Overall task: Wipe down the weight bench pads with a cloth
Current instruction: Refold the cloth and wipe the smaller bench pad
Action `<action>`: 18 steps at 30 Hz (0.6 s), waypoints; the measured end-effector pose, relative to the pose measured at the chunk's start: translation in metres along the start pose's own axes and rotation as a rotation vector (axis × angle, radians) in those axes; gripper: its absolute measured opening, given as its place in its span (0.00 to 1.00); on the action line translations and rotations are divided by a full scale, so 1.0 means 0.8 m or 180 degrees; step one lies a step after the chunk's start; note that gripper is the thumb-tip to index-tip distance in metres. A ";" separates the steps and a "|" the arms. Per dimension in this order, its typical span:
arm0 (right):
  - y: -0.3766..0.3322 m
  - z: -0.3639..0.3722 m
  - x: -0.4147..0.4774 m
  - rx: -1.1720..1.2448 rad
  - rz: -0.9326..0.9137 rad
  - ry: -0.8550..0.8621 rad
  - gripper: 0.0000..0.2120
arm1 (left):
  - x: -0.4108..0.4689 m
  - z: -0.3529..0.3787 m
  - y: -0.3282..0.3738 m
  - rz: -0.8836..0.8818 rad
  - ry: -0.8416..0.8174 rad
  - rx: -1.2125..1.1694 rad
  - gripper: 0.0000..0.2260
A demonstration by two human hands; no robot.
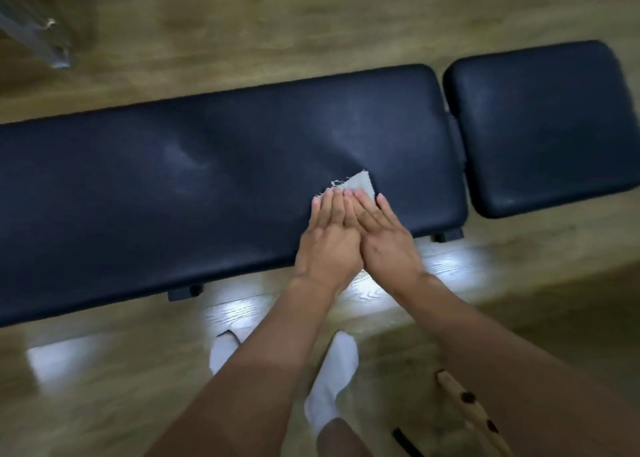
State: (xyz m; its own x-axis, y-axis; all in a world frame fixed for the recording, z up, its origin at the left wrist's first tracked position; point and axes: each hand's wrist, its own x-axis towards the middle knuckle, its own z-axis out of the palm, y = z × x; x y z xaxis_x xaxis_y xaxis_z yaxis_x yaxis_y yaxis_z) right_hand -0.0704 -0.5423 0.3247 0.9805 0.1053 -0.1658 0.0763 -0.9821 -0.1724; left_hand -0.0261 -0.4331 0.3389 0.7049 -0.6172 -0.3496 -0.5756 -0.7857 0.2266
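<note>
A long black back pad [207, 186] of the weight bench runs across the view, with a shorter black seat pad [540, 127] at its right end. A small grey cloth [360, 183] lies on the long pad near its right end. My left hand [327, 238] and my right hand [382, 238] lie flat side by side on the cloth, fingers together, pressing it onto the pad. Only the cloth's far corner shows beyond my fingertips.
The bench stands on a light wooden floor [242, 23]. My feet in white socks [332, 373] are below the bench's near edge. A metal frame part [38, 30] sits at the top left. Small black bench brackets [180, 293] show under the near edge.
</note>
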 end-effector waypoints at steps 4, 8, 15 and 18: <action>0.095 -0.013 -0.040 0.0074 0.0400 -0.0103 0.26 | 0.052 0.004 0.092 0.0318 -0.0035 0.0056 0.28; 0.161 -0.017 -0.064 0.0350 0.0743 -0.0186 0.28 | 0.087 0.002 0.151 0.0532 -0.0091 0.0161 0.27; 0.175 -0.031 -0.064 0.1642 0.0988 0.0310 0.26 | 0.103 -0.024 0.156 0.0510 -0.0250 -0.0196 0.26; 0.176 -0.051 -0.064 0.2004 0.1251 0.0778 0.17 | 0.109 -0.048 0.150 0.0341 -0.0132 -0.0793 0.17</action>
State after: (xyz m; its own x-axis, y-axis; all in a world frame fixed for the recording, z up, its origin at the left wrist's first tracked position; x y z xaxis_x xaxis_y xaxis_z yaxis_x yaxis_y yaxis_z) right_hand -0.1025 -0.6927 0.3485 0.9319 -0.3412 -0.1227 -0.3302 -0.6589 -0.6758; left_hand -0.0176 -0.5830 0.3704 0.6250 -0.6991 -0.3474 -0.5226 -0.7053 0.4791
